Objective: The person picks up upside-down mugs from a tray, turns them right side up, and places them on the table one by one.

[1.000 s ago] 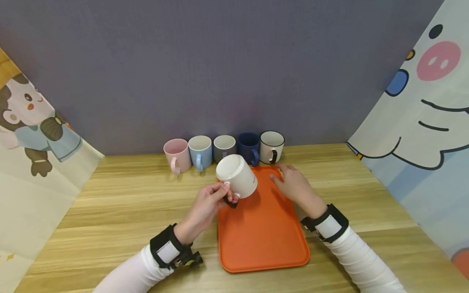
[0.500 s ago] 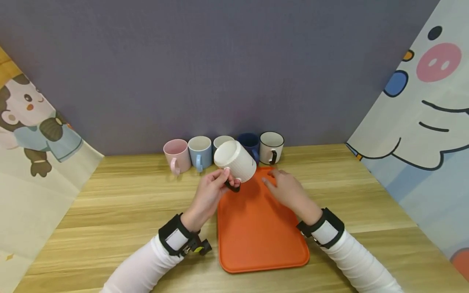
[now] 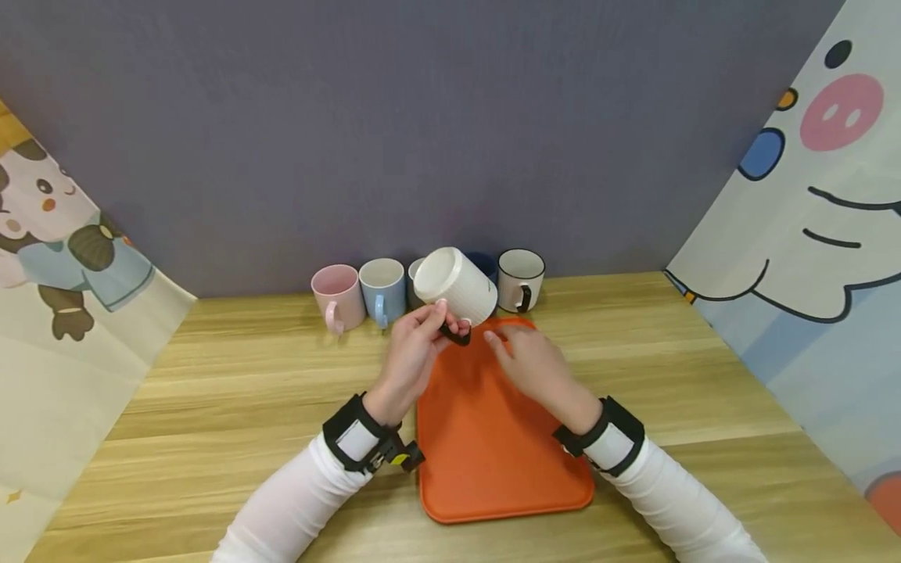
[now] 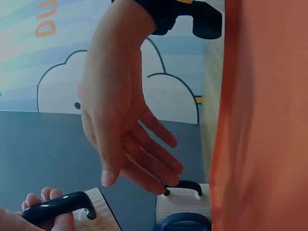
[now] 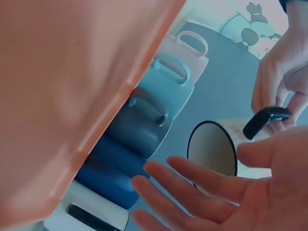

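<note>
My left hand (image 3: 411, 356) grips the black handle (image 4: 57, 206) of a white ribbed mug (image 3: 461, 289) with a black rim. The mug hangs above the far end of the orange tray (image 3: 507, 469), tipped so its base faces up and left. Its mouth, visible in the right wrist view, points toward my right hand (image 3: 542, 371). That hand holds nothing; its fingers are extended below and right of the mug, over the tray, with the palm showing in the right wrist view (image 5: 231, 197).
A row of mugs lines the grey back wall: pink (image 3: 339, 291), light blue (image 3: 383, 288), grey partly hidden, navy (image 3: 486, 264) partly hidden, and a white mug with black rim (image 3: 519, 288). The tray lies on a wooden table (image 3: 246, 407). Patterned curtains hang at both sides.
My left hand has carried the tipped mug up and away toward the back row, slightly rightward. My right hand has moved left from the tray's far right corner, closer to the mug.
</note>
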`<control>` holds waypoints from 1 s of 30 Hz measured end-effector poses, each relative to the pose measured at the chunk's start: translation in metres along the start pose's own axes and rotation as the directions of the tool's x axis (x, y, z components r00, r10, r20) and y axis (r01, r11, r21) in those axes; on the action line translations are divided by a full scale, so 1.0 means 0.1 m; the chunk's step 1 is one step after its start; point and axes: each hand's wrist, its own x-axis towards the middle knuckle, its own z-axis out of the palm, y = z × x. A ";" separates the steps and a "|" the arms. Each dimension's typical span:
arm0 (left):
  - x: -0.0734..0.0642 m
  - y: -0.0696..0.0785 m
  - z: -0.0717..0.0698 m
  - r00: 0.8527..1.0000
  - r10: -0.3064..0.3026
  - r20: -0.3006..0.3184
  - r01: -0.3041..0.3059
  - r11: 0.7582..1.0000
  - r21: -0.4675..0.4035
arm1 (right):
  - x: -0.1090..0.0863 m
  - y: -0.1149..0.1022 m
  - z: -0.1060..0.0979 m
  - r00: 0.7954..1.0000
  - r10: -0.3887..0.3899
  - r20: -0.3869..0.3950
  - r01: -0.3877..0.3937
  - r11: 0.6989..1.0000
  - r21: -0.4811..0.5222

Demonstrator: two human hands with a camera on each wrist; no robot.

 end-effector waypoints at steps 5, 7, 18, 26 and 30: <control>0.05 0.00 0.06 1.000 0.007 -0.008 -0.007 1.000 -0.008 | 0.02 -0.03 0.01 0.998 -0.011 -0.055 0.013 0.999 0.043; 0.07 -0.01 0.08 1.000 0.014 -0.001 -0.014 1.000 -0.011 | 0.02 -0.05 0.01 0.996 -0.028 -0.086 0.034 0.997 0.072; 0.14 -0.04 0.23 0.999 0.033 0.005 -0.033 0.996 -0.087 | 0.13 -0.12 -0.03 0.997 0.030 -0.073 -0.006 0.950 0.312; 0.14 -0.04 0.24 0.997 0.062 0.055 -0.054 0.991 -0.126 | 0.20 -0.15 -0.07 0.988 0.152 0.037 -0.141 0.766 0.627; 0.13 -0.04 0.24 0.995 0.069 0.075 -0.058 0.989 -0.134 | 0.19 -0.17 -0.11 0.987 0.155 0.041 -0.137 0.684 0.717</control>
